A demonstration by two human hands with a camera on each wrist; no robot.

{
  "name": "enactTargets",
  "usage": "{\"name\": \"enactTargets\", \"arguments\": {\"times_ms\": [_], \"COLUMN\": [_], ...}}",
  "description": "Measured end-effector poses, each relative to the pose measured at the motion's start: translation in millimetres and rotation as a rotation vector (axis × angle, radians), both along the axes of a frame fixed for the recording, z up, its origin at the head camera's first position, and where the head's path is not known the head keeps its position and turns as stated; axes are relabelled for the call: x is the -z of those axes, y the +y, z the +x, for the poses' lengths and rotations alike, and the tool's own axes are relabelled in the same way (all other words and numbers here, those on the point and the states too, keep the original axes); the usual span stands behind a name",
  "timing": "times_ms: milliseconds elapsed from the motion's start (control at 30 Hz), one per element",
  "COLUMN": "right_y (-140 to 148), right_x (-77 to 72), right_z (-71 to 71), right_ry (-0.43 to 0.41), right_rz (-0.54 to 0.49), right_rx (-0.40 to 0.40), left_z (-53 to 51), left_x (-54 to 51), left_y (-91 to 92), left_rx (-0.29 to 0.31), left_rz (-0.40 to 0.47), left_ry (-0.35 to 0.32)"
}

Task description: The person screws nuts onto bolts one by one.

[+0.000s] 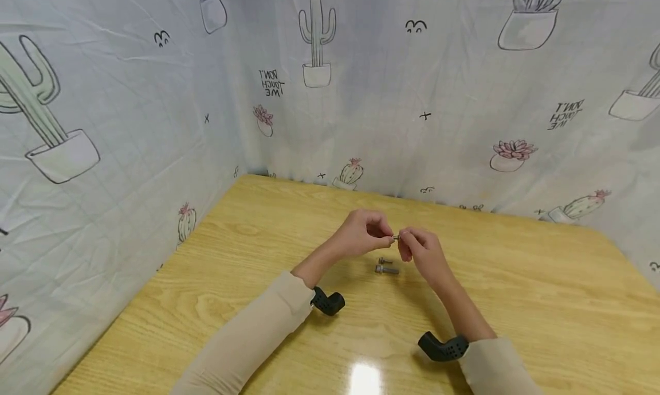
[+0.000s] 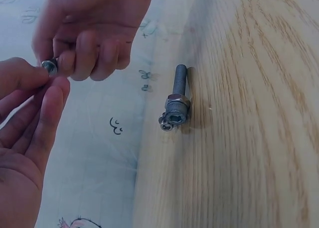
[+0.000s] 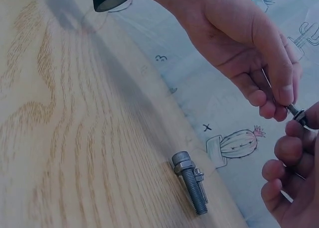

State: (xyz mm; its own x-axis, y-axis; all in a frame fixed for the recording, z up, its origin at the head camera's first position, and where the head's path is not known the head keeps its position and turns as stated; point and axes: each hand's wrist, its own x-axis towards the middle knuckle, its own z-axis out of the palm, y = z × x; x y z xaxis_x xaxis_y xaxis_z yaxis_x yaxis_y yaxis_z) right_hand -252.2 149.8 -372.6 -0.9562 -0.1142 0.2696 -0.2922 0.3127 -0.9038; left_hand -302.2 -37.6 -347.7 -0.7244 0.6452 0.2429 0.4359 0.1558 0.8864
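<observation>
My left hand (image 1: 362, 234) and right hand (image 1: 424, 250) meet above the table, pinching a small metal bolt (image 1: 396, 237) between them. In the right wrist view, the bolt's thin threaded shank (image 3: 293, 108) comes out from the left fingertips. A wider ring or head (image 3: 300, 116) lies at the right fingertips, which partly hide it. Below the hands lies a large socket-head bolt (image 2: 180, 83) with a hex nut (image 2: 177, 98) on it near the head. Close alongside is a smaller bolt (image 3: 200, 184), also with a nut on it.
The wood-grain table (image 1: 247, 257) spreads around the hands. Behind it and to the left hangs a pale cloth (image 1: 371, 97) printed with cacti. Black wrist-worn devices sit at the left wrist (image 1: 329, 302) and the right wrist (image 1: 443, 347).
</observation>
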Motion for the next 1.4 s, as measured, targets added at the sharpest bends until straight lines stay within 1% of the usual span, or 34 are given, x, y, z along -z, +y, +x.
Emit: {"name": "enactTargets", "arguments": {"times_ms": [133,233,333,467,600,700,800,933,1033,1100,1167,1267,1400], "right_y": [-0.5,-0.6,-0.1,1.0,0.8,0.2,0.0,-0.3,-0.5,-0.4,-0.3,-0.2,-0.2], "right_x": [-1.2,-0.6,1.6,5.4,8.3,8.3,7.4,6.3,5.8,5.8,5.7,5.7,6.9], "right_z": [1.1,1.2,0.6,-0.6,-0.4,-0.2,0.3,1.4,1.8,2.3,3.0,3.2,2.9], "right_ry": [-0.064,-0.077,-0.046,0.04,0.094,0.095,0.08,0.067,0.069,0.053,0.027,-0.011,-0.025], "right_rz": [0.031,0.035,0.004,-0.041,-0.016,0.002,0.001,-0.005,0.001,0.009,0.027,0.052,0.052], "right_rx": [0.032,0.054,0.06,0.028,-0.005,0.0,0.011,0.005,0.003,0.01,0.03,0.069,0.1], "left_z": [1.0,1.5,1.9,1.2,0.6,1.0,1.9,2.2,2.9,3.8,5.3,7.1,8.0], "left_x": [1.1,1.9,3.1,5.7,8.1,7.7,6.3,5.6,4.9,4.9,4.5,3.7,4.6], "left_y": [0.9,1.1,0.5,-0.6,-1.6,-1.9,-1.9,-1.5,-0.7,-0.3,-0.2,-0.2,-0.4], "left_rx": [0.024,0.025,-0.002,-0.057,-0.083,-0.088,-0.083,-0.063,-0.031,-0.002,0.024,0.043,0.038], "left_rz": [-0.007,-0.005,-0.01,-0.002,0.008,0.01,0.008,0.007,0.011,0.011,0.008,0.006,-0.003], "left_ry": [0.001,0.006,0.009,0.015,0.014,0.016,0.022,0.035,0.043,0.042,0.037,0.036,0.039]}}
